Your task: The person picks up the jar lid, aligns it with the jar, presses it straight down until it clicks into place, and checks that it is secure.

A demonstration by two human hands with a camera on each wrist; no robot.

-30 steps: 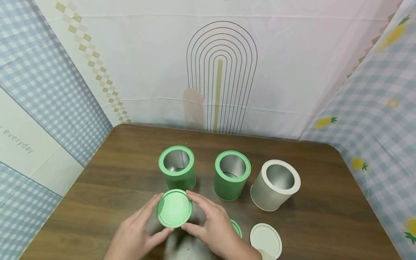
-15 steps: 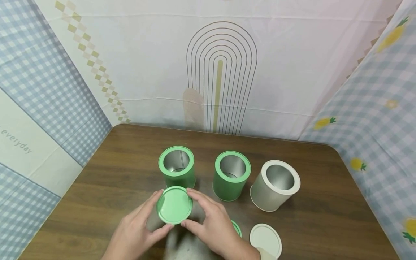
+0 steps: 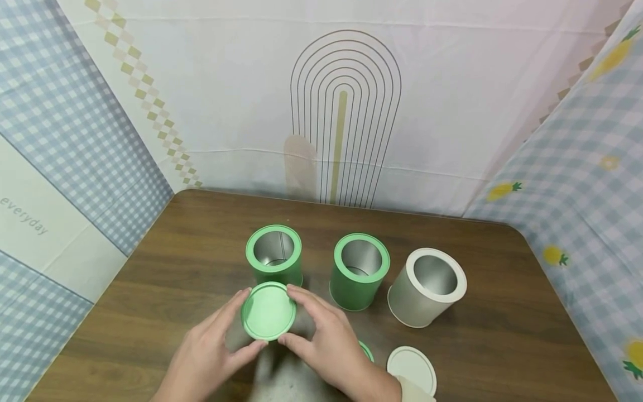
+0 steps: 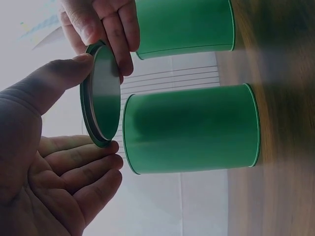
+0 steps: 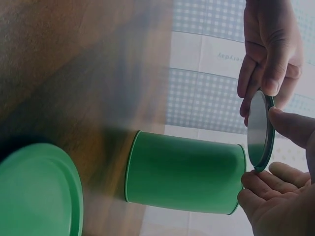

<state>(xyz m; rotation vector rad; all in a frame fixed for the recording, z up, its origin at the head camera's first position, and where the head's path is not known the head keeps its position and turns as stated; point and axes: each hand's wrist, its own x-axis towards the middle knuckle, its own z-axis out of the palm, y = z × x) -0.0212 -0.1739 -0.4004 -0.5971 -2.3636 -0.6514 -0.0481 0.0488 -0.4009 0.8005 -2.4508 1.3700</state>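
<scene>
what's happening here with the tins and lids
A person holds a green lid by its rim between the left hand and the right hand, just above and in front of the open left green tin. The lid is not on the tin yet. A second green tin and a white tin stand open beside it on the wooden table. Another green lid and a white lid lie near the front edge.
</scene>
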